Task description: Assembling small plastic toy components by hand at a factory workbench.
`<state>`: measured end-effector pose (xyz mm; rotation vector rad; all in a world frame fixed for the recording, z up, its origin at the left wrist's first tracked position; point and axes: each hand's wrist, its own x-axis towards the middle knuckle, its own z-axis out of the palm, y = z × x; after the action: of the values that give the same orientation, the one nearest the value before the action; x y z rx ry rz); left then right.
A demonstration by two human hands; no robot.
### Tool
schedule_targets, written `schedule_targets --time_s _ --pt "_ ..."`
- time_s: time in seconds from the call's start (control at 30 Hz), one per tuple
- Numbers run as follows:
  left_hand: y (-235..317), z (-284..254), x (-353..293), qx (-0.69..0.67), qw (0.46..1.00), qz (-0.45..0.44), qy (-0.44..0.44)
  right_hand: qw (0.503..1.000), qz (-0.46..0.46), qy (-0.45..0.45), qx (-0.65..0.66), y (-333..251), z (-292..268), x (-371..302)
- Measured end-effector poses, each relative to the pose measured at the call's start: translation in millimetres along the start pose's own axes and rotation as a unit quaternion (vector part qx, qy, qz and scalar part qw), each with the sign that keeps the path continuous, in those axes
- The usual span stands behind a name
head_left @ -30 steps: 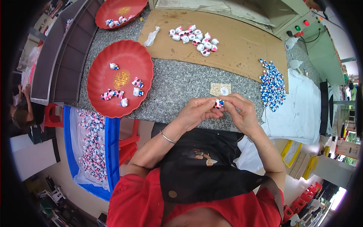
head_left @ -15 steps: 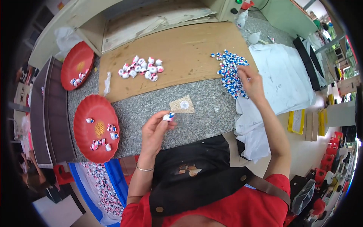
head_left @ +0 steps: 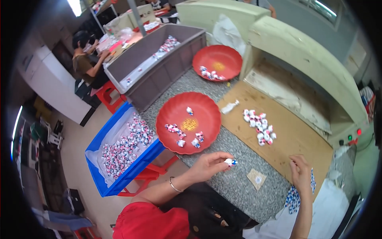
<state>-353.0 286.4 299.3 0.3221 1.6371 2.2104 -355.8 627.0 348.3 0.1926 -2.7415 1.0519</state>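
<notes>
My left hand pinches a small white figurine with a blue patch between thumb and fingers, above the granite worktop. My right hand is over the cardboard, beside the heap of tiny blue-and-white pieces. Its fingers are curled in toward the thumb; whatever may be between them is too small to make out. A cluster of white and pink figurine parts lies on the cardboard sheet. Between my hands, a small tan pad with a round white spot rests on the granite.
A scalloped red plate holds several figurines; another red plate stands behind it. A blue crate full of figurines sits at left, below a grey bin. A pale green cabinet borders the far side. A person works farther off.
My view has swung left, bringing the blue crate and grey bin into fuller sight. My left hand still holds the figurine. My right hand's fingertips have moved off the blue-and-white heap.
</notes>
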Motion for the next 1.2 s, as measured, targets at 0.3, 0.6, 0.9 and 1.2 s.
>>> schedule_targets --time_s 0.3,0.6,0.9,1.2 --pt "33.1 -82.7 -34.4 -0.029 0.980 0.075 0.180 0.971 -0.200 -0.129 -0.031 -68.4 146.1 147.6" --pt "32.4 -100.5 -5.4 -0.086 0.979 0.092 0.161 0.949 -0.198 -0.142 -0.199 -53.1 241.1 204.2" --pt "-1.5 -79.5 -3.2 -0.230 0.967 0.046 0.098 0.988 -0.113 0.012 0.105 -141.2 167.0 72.0" --pt "-13.9 -36.6 -8.3 -0.301 0.953 -0.007 0.016 0.931 -0.354 0.094 -0.009 -137.0 151.9 6.1"
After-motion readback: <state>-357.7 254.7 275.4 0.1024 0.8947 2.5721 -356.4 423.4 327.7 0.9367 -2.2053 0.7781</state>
